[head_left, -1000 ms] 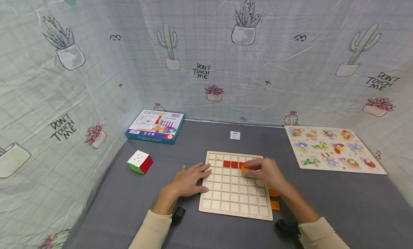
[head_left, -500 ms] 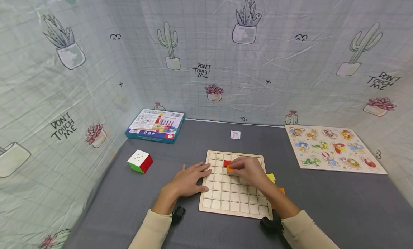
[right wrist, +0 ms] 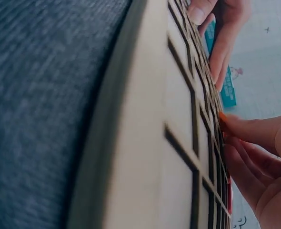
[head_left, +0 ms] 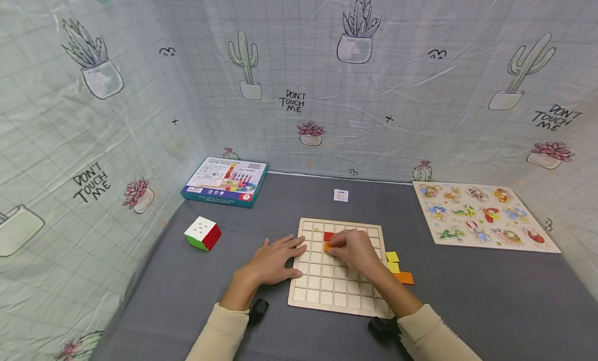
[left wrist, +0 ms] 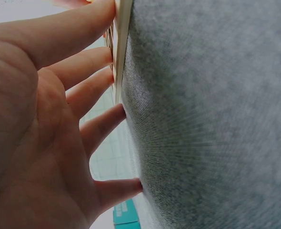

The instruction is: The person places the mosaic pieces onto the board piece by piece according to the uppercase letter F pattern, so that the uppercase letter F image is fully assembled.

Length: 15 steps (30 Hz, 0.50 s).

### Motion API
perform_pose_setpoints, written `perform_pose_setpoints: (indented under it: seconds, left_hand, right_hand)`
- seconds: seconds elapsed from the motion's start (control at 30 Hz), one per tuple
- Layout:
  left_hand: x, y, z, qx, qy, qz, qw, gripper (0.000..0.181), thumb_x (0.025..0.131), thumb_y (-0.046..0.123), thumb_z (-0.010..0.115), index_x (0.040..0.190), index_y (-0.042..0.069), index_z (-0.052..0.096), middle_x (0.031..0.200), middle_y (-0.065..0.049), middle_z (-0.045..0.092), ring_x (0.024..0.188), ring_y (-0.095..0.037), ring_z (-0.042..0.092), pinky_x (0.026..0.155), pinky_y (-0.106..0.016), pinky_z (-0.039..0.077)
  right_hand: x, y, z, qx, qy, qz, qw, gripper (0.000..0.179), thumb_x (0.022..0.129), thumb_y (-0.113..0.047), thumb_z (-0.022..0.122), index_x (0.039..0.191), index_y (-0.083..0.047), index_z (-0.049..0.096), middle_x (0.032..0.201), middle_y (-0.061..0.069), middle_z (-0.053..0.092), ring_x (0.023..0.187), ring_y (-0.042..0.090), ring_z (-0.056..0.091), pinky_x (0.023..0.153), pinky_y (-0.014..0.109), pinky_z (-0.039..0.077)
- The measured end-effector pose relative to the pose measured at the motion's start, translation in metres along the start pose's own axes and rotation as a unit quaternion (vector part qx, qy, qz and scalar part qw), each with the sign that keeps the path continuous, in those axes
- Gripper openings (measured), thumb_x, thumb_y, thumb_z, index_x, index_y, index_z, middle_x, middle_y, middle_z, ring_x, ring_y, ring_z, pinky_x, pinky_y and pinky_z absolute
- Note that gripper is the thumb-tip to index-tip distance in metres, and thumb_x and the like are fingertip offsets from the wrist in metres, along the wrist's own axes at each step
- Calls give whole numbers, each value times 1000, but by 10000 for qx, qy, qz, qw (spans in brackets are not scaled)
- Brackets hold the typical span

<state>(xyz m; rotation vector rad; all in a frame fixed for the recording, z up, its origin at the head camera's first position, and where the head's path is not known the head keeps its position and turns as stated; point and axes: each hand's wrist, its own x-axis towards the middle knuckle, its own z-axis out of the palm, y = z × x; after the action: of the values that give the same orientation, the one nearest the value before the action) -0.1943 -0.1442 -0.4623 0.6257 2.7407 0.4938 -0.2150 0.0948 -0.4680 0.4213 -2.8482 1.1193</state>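
Observation:
A wooden grid board point(head_left: 340, 301) lies on the grey table. A red tile point(head_left: 329, 236) sits in its second row, and my right hand point(head_left: 355, 251) hides the cells to its right. Between thumb and fingers, that hand pinches an orange tile point(head_left: 327, 246) against the board, just below the red one. In the right wrist view only a sliver of the orange tile point(right wrist: 222, 116) shows by the thumb. My left hand point(head_left: 273, 261) rests with spread fingers on the board's left edge. In the left wrist view some of its fingertips point(left wrist: 107, 56) touch the board's side.
Two yellow tiles point(head_left: 392, 256) and an orange tile point(head_left: 404, 278) lie beside the board's right edge. A puzzle cube point(head_left: 203, 234) and a flat box point(head_left: 225, 182) are at the left. An insect puzzle board point(head_left: 486, 215) lies at the right, a small printed card point(head_left: 341, 195) behind.
My right hand has moved left across the board with the orange tile and lowered it below the leftmost red tile. The left hand has stayed in place.

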Motion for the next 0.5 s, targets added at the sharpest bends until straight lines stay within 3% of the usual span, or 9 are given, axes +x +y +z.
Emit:
perform_pose_setpoints:
  seconds: [0.23, 0.5]
  left_hand:
    - [0, -1, 0, 10, -11, 44, 10000, 67, 92, 44, 72, 153, 25, 49, 167, 6, 36, 158, -26, 29, 121, -75, 19]
    - [1, -1, 1, 36, -11, 31, 10000, 67, 92, 44, 72, 152, 25, 50, 167, 6, 37, 158, -26, 29, 121, -75, 19]
  right_hand:
    - [-1, -1, 3, -64, 142, -140, 9998, 14, 76, -6, 87, 89, -10, 84, 93, 4, 82, 99, 24, 77, 90, 42, 61]
    - [-4, -4, 6, -240, 189, 104, 9995, 12, 77, -10, 88, 88, -11, 84, 91, 2, 82, 100, 23, 76, 91, 41, 60]
